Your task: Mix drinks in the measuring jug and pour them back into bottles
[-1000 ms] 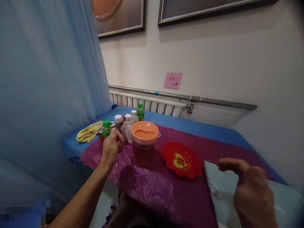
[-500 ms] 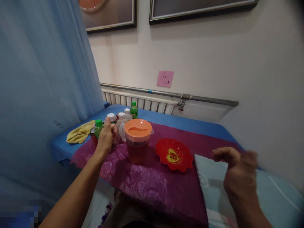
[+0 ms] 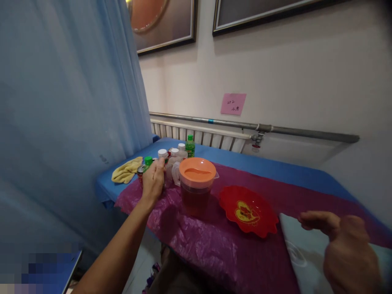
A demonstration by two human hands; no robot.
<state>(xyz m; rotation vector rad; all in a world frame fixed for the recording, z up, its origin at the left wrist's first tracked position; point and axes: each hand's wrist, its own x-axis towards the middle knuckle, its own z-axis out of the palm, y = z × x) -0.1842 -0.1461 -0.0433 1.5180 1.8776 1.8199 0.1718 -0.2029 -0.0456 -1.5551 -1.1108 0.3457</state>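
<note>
My left hand is raised in front of the bottles on the left, thumb up and fingers loosely bent away from me. Nothing shows in it. It covers part of a green-capped bottle and a drink can. Right of it stands a clear pitcher of brownish liquid with an orange lid. A red scalloped plate with a yellow heart design lies beside the pitcher. Over the pale blue cloth at the right, my right hand hovers, blurred, fingers apart and holding nothing.
Several white-capped bottles and a green bottle stand behind the pitcher. A yellow cloth lies at the left edge. Purple plastic sheeting covers the blue bed. A blue curtain hangs left; a radiator runs behind.
The view has swung left, so the whole scene sits further right. My right hand is lower in view, and my left hand now overlaps the green-capped bottle more. The pitcher and plate stay put.
</note>
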